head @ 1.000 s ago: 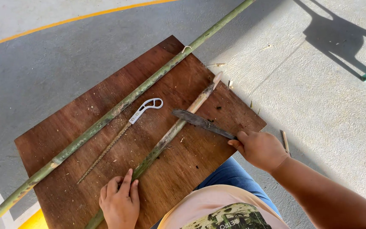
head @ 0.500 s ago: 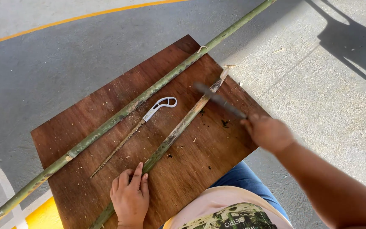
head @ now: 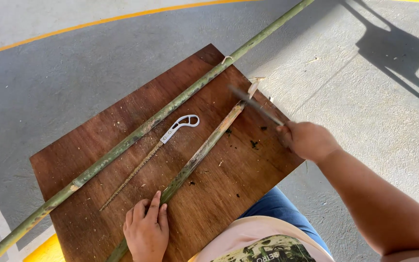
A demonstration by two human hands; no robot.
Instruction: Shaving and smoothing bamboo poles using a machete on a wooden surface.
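The right hand [head: 307, 140] grips a dark blade [head: 255, 104], blurred, its tip pointing toward eleven o'clock at the far end of a split bamboo strip [head: 204, 148]. The left hand [head: 146, 233], fingers flat and together, presses the strip's near end onto the brown wooden board [head: 88, 160]. At ten o'clock of the strip lie a white-handled saw [head: 163, 138] and a long green bamboo pole [head: 136, 133].

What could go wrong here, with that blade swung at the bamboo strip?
The right hand swings a blurred knife at the far end of the bamboo strip, which the left hand pins: a glancing blow might slide along it toward that hand. The strip may also kick off the wooden board.
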